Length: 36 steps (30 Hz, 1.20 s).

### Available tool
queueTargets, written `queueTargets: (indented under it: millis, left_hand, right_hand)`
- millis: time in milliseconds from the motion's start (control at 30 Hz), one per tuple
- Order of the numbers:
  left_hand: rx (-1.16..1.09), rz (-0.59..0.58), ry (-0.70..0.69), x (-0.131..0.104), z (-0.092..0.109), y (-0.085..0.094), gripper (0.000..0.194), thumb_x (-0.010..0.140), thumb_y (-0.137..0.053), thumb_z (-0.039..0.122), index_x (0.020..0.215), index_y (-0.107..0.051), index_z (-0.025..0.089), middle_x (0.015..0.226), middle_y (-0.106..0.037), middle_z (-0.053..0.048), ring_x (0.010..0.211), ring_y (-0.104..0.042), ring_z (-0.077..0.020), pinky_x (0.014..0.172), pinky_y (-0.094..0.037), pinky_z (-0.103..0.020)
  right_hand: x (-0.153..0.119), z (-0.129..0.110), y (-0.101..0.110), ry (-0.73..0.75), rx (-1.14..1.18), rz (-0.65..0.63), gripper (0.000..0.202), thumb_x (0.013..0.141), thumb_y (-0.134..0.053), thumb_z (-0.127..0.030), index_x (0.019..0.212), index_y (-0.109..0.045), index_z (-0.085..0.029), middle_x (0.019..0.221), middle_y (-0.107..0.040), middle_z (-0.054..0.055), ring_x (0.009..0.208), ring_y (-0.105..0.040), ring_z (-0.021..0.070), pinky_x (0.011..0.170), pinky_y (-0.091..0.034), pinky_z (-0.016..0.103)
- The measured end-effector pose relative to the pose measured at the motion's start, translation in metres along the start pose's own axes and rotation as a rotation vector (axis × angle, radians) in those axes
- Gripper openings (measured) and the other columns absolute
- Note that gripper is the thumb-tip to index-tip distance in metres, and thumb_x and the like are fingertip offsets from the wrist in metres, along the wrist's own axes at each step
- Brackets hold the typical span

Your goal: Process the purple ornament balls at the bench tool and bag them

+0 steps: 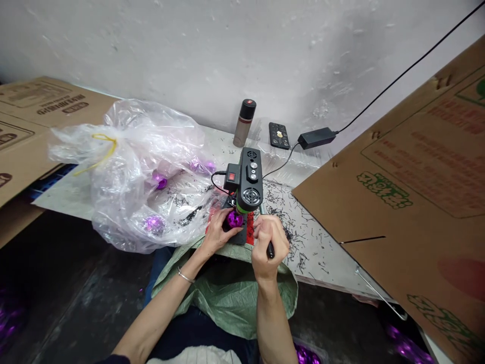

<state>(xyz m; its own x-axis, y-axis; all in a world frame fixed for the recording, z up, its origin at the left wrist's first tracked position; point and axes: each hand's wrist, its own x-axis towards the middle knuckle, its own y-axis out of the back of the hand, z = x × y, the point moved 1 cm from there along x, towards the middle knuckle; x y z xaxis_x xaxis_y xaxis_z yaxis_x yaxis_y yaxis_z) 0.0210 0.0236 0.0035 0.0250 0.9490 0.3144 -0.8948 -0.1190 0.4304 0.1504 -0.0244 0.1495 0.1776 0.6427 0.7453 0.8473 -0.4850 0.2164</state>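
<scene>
My left hand (219,231) holds a shiny purple ball (235,219) between thumb and fingers, at the foot of a small black press-like machine (251,177). The ball sits directly under the machine's head, above its dark base (238,236). My right hand (268,241) is wrapped in a fist around a lever handle (270,251) at the machine's right side; the black end pokes out below the fist. A red switch box (232,177) is fixed to the machine's left. Fingers partly cover the ball.
A clear plastic bag (144,177) with purple balls lies left. Behind stand a spray bottle (244,124), a phone (279,135) and a power adapter (317,137). Cardboard boxes (409,202) flank the table. Black scraps litter the tabletop (322,253); a green sack (227,298) covers my lap.
</scene>
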Motion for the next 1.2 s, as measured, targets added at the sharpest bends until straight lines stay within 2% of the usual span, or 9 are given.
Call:
queueTargets:
  millis: [300, 567, 900, 1200]
  left_hand:
    - [-0.06, 0.001, 0.068, -0.004, -0.003, 0.0, 0.057, 0.081, -0.085, 0.042, 0.128, -0.062, 0.021, 0.126, -0.073, -0.01, 0.119, -0.069, -0.029, 0.105, -0.054, -0.046]
    - [-0.065, 0.028, 0.069, -0.006, -0.006, -0.004, 0.058, 0.081, -0.085, 0.042, 0.129, -0.06, 0.021, 0.124, -0.072, -0.01, 0.117, -0.069, -0.0286, 0.103, -0.055, -0.045]
    - [-0.026, 0.055, 0.029, -0.007, -0.008, -0.005, 0.057, 0.08, -0.086, 0.039, 0.128, -0.06, 0.022, 0.122, -0.073, -0.009, 0.115, -0.071, -0.0283, 0.101, -0.057, -0.044]
    - [-0.031, 0.066, 0.029, -0.004, -0.005, -0.006, 0.054, 0.08, -0.086, 0.037, 0.126, -0.062, 0.022, 0.119, -0.073, -0.009, 0.113, -0.071, -0.028, 0.099, -0.058, -0.044]
  right_hand:
    - [-0.023, 0.017, -0.006, 0.069, -0.016, 0.04, 0.031, 0.102, -0.043, -0.013, 0.073, -0.052, -0.023, 0.071, -0.059, 0.0, 0.07, -0.062, 0.0149, 0.063, -0.048, 0.03]
    - [-0.043, 0.044, -0.02, 0.153, 0.047, 0.133, 0.035, 0.107, -0.039, -0.024, 0.074, -0.051, -0.022, 0.075, -0.057, -0.001, 0.065, -0.057, 0.0124, 0.061, -0.046, 0.029]
    - [-0.049, 0.049, -0.028, 0.153, 0.056, 0.203, 0.037, 0.108, -0.035, -0.025, 0.073, -0.049, -0.024, 0.073, -0.053, -0.002, 0.065, -0.055, 0.0139, 0.071, -0.05, 0.034]
    - [-0.056, 0.058, -0.031, 0.152, 0.092, 0.185, 0.034, 0.106, -0.035, -0.021, 0.075, -0.049, -0.024, 0.077, -0.054, -0.002, 0.067, -0.057, 0.0143, 0.079, -0.053, 0.038]
